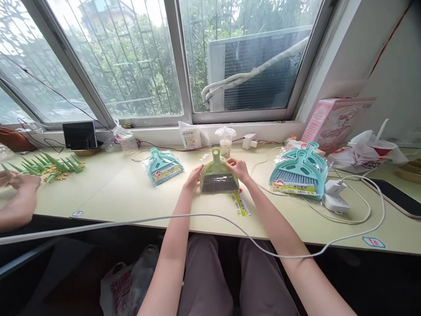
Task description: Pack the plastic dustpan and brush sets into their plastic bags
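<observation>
An olive-green dustpan and brush set (219, 180) with dark bristles stands between my two hands, with shiny clear film over it. My left hand (194, 176) grips its left edge. At its upper right edge, the fingers of my right hand (239, 169) are closed on it. A green and yellow label card (240, 203) lies on the table by its lower right corner, partly under it. To the left lies a bagged teal dustpan set (163, 166). Several more teal dustpan sets (299, 171) in clear bags are stacked on the right.
A white cable (210, 215) crosses in front of my forearms to a white charger (336, 197) on the pale table (115, 193). A drink cup (225, 142) stands behind the dustpan. At the left, another person's hands (23, 182) are near green pointed pieces (52, 164). A phone (394, 195) lies right.
</observation>
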`<state>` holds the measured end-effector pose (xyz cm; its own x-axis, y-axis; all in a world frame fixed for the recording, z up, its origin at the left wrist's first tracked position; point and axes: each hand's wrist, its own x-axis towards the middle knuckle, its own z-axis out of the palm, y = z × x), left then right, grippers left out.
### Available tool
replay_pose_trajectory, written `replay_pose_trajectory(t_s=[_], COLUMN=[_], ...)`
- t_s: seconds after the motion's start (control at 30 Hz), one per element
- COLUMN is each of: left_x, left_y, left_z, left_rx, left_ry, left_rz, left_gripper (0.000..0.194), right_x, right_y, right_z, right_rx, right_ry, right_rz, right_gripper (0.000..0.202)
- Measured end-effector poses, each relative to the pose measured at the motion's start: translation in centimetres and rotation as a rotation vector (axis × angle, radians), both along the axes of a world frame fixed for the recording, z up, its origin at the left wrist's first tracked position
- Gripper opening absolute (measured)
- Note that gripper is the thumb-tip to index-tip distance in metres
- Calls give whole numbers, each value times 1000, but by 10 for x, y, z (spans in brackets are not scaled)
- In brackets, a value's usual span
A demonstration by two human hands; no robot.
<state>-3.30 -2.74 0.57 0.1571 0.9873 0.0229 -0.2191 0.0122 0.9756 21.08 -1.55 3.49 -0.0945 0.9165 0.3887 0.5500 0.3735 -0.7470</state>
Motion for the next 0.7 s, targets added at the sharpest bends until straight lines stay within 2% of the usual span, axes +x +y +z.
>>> replay_pose_trajectory(t_s=[0.1,0.17,0.27,0.33,0.37,0.5,0.6,0.7], left_x=[0,3,6,4,2,-3,-2,-1], left_y=[8,14,20,22,22,19,16,15], left_z=[-8,-11,-12,-11,-10,-4,-4,-6], left_rx=[71,94,102,90,79,45,62,120], left_ry=[-17,7,28,0,-24,-151,-223,-171], left_rz=[179,284,468,559,592,672,704,635], left_gripper=[44,30,16,14,14,13,13,13], right_x=[-11,-10,-6,-7,-8,-21,-31,-33], right_y=[-1,-5,-12,-15,-17,-23,-26,-27], right_z=[-22,-30,-32,-30,-30,-34,-38,-38], right_rx=[-23,6,56,-12,-82,-385,-513,-601], right_ry=[144,239,308,290,273,289,414,617], right_rz=[59,51,-134,-240,-228,12,45,84], right_gripper=[35,45,48,47,49,48,37,25])
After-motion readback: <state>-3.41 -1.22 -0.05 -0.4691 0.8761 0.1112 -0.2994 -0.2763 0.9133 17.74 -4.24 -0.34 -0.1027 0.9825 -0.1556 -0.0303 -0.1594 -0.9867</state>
